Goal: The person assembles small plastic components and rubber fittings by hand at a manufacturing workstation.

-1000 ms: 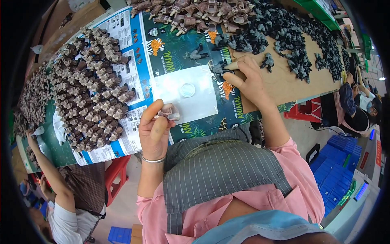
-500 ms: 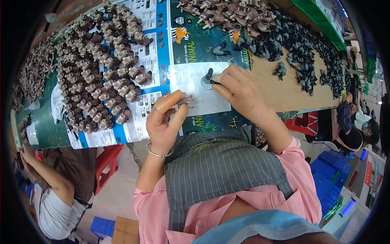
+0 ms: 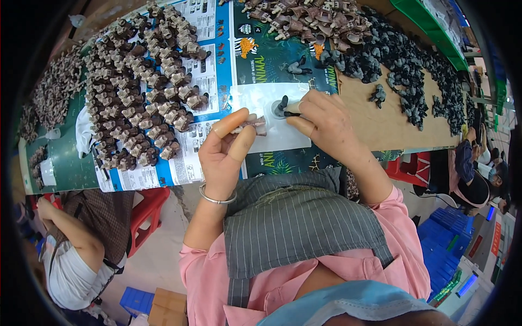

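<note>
My left hand (image 3: 222, 157), with an orange and a beige finger cover, pinches a small brownish-pink figurine part (image 3: 256, 126) between thumb and forefinger. To its right, my right hand (image 3: 333, 122), also with covered fingertips, is closed on a small dark grey and black figurine part (image 3: 282, 103). That dark part is at a small round spot or shallow dish on a white sheet (image 3: 291, 138); whether it touches is unclear. The two parts are apart. Beyond my hands lies another grey and black part (image 3: 298, 66).
Rows of brown and beige figurines (image 3: 138, 92) cover printed sheets at left. Brown parts (image 3: 315, 19) are heaped at the back. Grey-black parts (image 3: 410, 89) spread over brown cardboard (image 3: 359, 130) at right. A white cloth (image 3: 84, 133) lies far left; co-workers sit at both sides.
The view has shifted slightly. My left hand has turned the brownish-pink part a little and raised it slightly. My right hand keeps the dark part at the round spot.
</note>
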`<state>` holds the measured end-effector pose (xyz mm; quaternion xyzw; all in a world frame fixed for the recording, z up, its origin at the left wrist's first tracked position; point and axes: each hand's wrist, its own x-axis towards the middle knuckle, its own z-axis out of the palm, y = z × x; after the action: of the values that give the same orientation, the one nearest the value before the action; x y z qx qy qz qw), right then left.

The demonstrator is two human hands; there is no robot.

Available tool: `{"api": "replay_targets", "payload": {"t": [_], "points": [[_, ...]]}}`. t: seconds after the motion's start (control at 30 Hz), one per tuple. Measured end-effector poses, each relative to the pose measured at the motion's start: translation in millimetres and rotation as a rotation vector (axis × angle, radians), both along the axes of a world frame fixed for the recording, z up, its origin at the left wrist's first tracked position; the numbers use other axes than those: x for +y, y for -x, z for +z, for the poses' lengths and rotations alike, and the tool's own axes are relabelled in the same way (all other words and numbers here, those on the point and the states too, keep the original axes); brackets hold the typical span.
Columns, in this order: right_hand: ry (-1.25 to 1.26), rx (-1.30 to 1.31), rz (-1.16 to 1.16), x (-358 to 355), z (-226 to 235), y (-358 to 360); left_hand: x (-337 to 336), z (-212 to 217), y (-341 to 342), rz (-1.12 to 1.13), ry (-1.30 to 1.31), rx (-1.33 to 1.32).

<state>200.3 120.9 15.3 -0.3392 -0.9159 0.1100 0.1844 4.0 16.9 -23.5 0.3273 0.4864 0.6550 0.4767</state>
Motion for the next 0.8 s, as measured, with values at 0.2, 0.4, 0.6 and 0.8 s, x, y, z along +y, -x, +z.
{"api": "replay_targets", "payload": {"t": [0.2,0.4,0.6,0.8], "points": [[0.517,0.526,-0.158,-8,1,-10,10,4,-12,-0.039,0.082,-0.226],[0.490,0.621,-0.069,-20,-2,-6,13,6,-29,-0.089,0.082,-0.385],[0.089,0.541,-0.040,-29,-10,8,11,6,-32,-0.022,-0.017,-0.296],[-0.078,0.272,-0.007,-42,-12,12,-4,20,0,-0.018,-0.019,0.270]]}}
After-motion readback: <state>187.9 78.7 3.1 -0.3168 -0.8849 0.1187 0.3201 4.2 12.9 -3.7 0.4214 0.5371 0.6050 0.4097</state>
